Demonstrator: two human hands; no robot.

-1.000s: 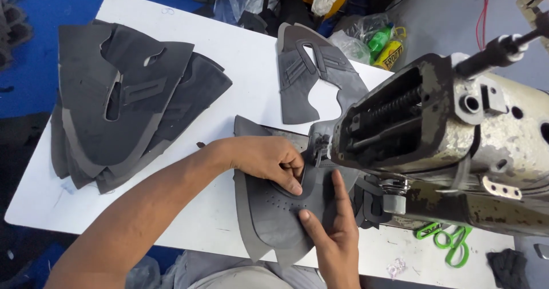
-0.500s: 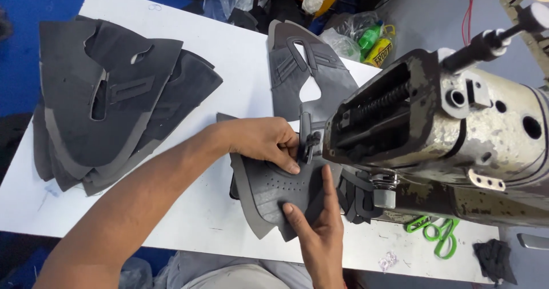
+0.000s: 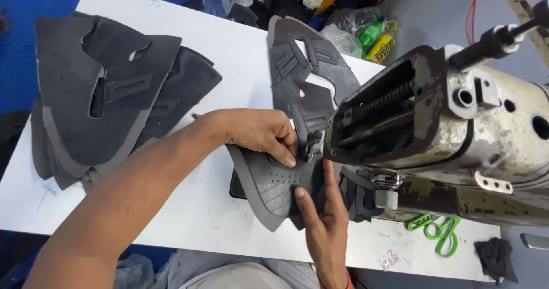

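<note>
In the head view, the person feeds a dark grey shoe piece (image 3: 274,180) under the needle foot (image 3: 311,143) of the old sewing machine (image 3: 446,134). The left hand (image 3: 257,132) pinches the piece's upper edge in a closed grip; the right hand (image 3: 323,209) lies flat on it, holding nothing. I judge this the stitching step; the next move needs steady guiding, fingers away from the needle. At ten o'clock on the desk (image 3: 189,209) lies a stack of cut pieces (image 3: 108,106), at four o'clock green scissors (image 3: 437,234).
</note>
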